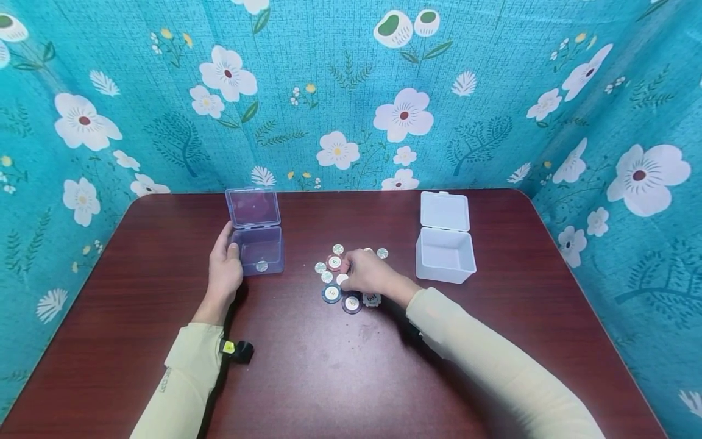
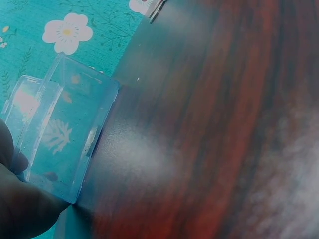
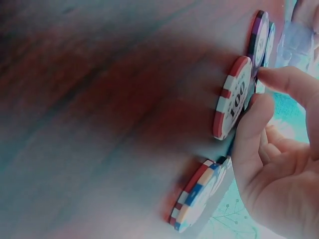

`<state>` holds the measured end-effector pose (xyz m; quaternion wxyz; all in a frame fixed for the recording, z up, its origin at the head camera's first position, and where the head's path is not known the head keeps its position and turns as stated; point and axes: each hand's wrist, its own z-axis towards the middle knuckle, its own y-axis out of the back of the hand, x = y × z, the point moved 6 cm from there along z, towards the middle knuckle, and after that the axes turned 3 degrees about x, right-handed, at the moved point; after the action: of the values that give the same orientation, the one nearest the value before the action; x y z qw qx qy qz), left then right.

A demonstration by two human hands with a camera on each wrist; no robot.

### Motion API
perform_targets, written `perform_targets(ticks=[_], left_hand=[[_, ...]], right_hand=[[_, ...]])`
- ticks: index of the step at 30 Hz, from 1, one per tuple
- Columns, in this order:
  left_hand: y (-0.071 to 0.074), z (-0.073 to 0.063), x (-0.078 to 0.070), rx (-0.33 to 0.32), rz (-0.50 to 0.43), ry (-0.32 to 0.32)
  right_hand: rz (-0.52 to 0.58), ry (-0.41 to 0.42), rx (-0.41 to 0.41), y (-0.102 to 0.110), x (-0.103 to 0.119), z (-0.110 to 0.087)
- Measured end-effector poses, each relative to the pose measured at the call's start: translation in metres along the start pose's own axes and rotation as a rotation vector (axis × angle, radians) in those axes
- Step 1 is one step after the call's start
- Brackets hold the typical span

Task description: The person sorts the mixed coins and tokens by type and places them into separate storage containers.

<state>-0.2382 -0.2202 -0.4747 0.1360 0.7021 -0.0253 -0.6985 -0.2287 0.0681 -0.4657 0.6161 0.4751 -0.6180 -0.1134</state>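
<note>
My left hand grips the left side of a clear plastic box, thumb over its rim. The box's hinged lid stands up, and a silver coin shows inside near the front. In the left wrist view the thumb and fingers hold the clear wall. My right hand is among the chips and coins mid-table, thumb and forefinger pinching a coin. Around it lie a red chip, a blue chip, a dark chip and a chip marked 100.
A white box with its lid raised stands to the right of the pile. More silver coins lie about the chips. A flowered teal curtain hangs behind the dark wooden table.
</note>
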Motion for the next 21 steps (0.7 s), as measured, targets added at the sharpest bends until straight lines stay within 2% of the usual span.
perform_targets(ticks=[9, 13, 21], left_hand=[[0.0, -0.001, -0.002, 0.003, -0.006, -0.011], [0.0, -0.002, -0.002, 0.003, 0.0, 0.002], [0.0, -0.003, -0.004, 0.015, -0.01, -0.011]], right_hand=[[-0.098, 0.038, -0.064, 0.001, 0.006, -0.008], [-0.097, 0.045, -0.081, 0.0, 0.007, -0.01], [-0.063, 0.084, -0.082, -0.001, 0.006, -0.012]])
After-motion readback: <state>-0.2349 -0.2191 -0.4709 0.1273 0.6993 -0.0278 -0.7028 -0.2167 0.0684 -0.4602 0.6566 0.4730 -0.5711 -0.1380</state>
